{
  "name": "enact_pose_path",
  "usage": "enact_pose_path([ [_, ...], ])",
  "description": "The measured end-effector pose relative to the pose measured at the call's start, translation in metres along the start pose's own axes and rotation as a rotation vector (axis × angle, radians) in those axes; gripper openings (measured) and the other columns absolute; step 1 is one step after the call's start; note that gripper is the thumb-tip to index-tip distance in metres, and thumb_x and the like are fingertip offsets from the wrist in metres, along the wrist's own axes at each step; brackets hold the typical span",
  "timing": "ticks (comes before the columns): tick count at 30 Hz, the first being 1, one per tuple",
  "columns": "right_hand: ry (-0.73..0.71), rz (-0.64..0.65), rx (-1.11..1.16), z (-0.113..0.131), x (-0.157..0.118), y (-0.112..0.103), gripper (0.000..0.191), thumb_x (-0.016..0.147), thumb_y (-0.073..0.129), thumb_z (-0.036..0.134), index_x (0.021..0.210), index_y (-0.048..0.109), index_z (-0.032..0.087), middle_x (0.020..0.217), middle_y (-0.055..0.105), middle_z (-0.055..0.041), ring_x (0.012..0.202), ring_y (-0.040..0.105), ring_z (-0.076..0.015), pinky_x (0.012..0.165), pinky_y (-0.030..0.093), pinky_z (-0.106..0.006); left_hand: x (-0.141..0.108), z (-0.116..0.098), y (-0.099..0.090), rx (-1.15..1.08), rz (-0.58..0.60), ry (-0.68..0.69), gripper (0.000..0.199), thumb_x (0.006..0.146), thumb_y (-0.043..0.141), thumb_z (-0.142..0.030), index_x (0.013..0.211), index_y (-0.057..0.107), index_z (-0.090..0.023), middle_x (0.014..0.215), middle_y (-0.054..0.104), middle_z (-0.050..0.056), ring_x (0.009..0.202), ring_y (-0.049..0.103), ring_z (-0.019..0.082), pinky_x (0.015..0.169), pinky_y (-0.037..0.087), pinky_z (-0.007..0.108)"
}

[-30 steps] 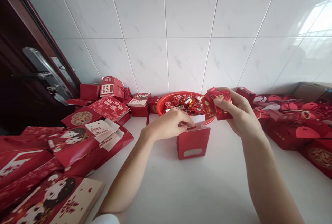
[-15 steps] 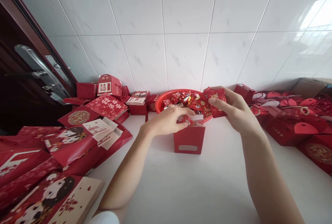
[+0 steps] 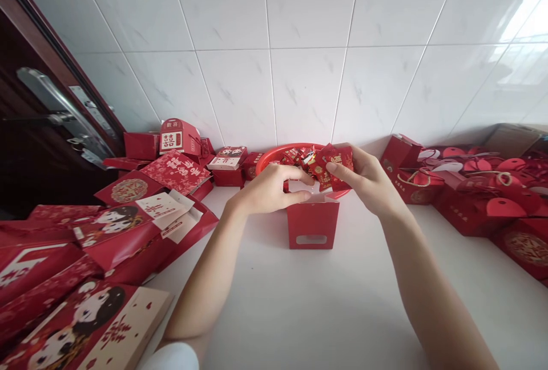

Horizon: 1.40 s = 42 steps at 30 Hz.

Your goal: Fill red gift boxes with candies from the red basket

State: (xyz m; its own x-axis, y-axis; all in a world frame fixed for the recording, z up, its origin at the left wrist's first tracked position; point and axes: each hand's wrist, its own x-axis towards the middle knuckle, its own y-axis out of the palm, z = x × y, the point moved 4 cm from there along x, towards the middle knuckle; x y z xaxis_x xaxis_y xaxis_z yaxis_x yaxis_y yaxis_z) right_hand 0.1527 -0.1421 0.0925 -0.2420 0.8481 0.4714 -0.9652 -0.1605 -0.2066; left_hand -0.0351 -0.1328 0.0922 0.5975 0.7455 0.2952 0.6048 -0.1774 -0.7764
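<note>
A red paper gift box (image 3: 312, 224) stands upright on the white table with its top open and a pale window low on its front. My left hand (image 3: 272, 188) is at the box's left rim, thumb and fingers apart with nothing visible between them. Just above the box's right rear, my right hand (image 3: 366, 179) pinches red candy packets (image 3: 340, 165) with gold print. Behind the box sits a red plastic basin (image 3: 269, 159) of wrapped sweets, partly hidden by my hands. What lies inside the box cannot be seen.
Flat and folded red gift boxes (image 3: 124, 221) are piled on the left. More red boxes with cord handles (image 3: 466, 198) crowd the right. A white tiled wall (image 3: 308, 84) rises behind the table (image 3: 274, 313), and a dark door with a metal handle (image 3: 64, 113) is at left.
The small red packet in my left hand has gone from its fingers, which have parted over the box. My right hand has moved left with its packets, closer above the box.
</note>
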Motion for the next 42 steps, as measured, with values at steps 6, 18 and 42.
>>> enact_pose_path([
  [6,-0.029,0.056,-0.014,-0.008,0.004,0.009,0.028,0.09,0.067,0.047,0.105,0.065,0.022,0.092,0.071,-0.0039,0.087,0.066,-0.0222,0.078,0.055,-0.037,-0.002,0.014,-0.001,0.082,0.088,-0.11,0.023,0.087,0.068,-0.036,0.104,0.079,-0.027,0.13,0.066,0.004,0.118,0.064,0.025,0.095,0.053,0.034],
  [18,0.031,0.176,-0.086,-0.025,0.006,0.017,0.027,0.092,0.065,0.046,0.106,0.064,0.023,0.095,0.071,-0.0049,0.082,0.067,-0.0217,0.068,0.055,-0.035,0.003,0.024,0.003,0.032,0.148,-0.193,0.024,0.081,0.07,-0.039,0.097,0.074,-0.021,0.097,0.073,0.002,0.086,0.067,0.021,0.074,0.051,0.029],
  [42,-0.067,0.191,-0.293,-0.014,0.004,0.014,0.021,0.091,0.064,0.039,0.1,0.072,0.022,0.09,0.07,-0.0045,0.083,0.062,-0.0223,0.069,0.05,-0.035,0.0,0.016,0.001,-0.042,0.161,-0.242,0.036,0.076,0.072,-0.035,0.111,0.077,-0.024,0.098,0.074,0.001,0.076,0.065,0.017,0.056,0.048,0.023],
])
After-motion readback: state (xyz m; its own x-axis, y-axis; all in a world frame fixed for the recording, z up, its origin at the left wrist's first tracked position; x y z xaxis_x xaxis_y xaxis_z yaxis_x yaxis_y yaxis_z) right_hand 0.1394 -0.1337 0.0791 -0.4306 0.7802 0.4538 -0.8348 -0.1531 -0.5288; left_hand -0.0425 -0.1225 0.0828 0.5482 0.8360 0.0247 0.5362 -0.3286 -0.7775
